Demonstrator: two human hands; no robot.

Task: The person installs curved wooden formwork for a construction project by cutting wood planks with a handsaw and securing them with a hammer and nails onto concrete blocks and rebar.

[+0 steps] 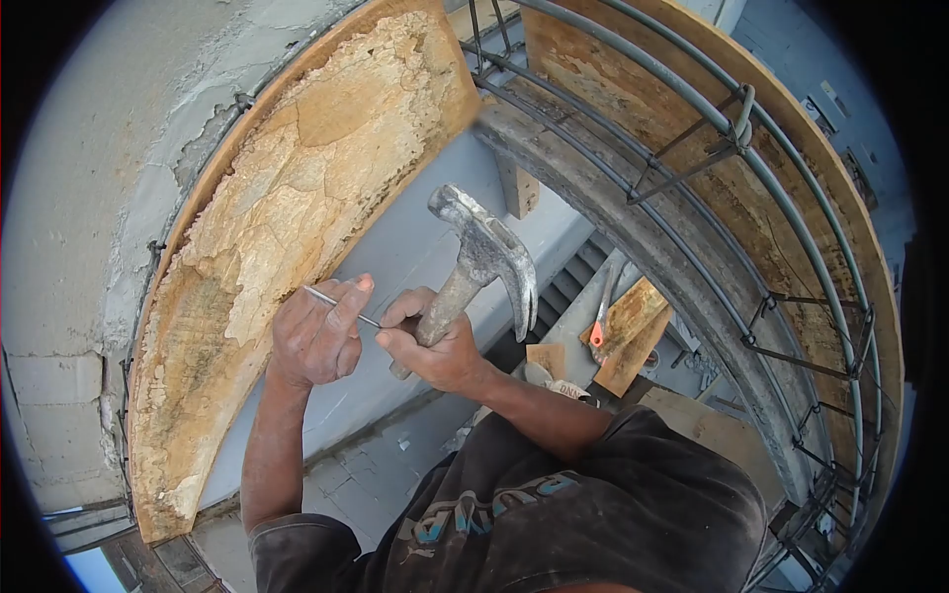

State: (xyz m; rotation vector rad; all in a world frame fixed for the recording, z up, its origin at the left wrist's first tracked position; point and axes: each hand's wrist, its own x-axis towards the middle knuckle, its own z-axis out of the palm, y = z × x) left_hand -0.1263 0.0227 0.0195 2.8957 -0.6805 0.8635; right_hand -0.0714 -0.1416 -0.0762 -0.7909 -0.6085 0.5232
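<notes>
My left hand [321, 331] is raised in front of the curved wooden board, its fingers closed on a thin metal nail [341, 304]. The nail slants down to the right, and its far end reaches the fingertips of my right hand [435, 346]. That hand is wrapped round the handle of a claw hammer [484, 247], whose worn, whitish-grey head points up and whose claw curves down to the right. Just behind my left hand stands the curved board [297, 188], its face crusted with flaking, pale dried material.
A second curved board [633, 94] rises at the right, with a curved cage of steel bars [692, 99] and a concrete ledge [593, 168] beside it. Lower down lie wood pieces [633, 326] and an orange-handled tool [597, 331]. A plastered wall [69, 227] borders the left.
</notes>
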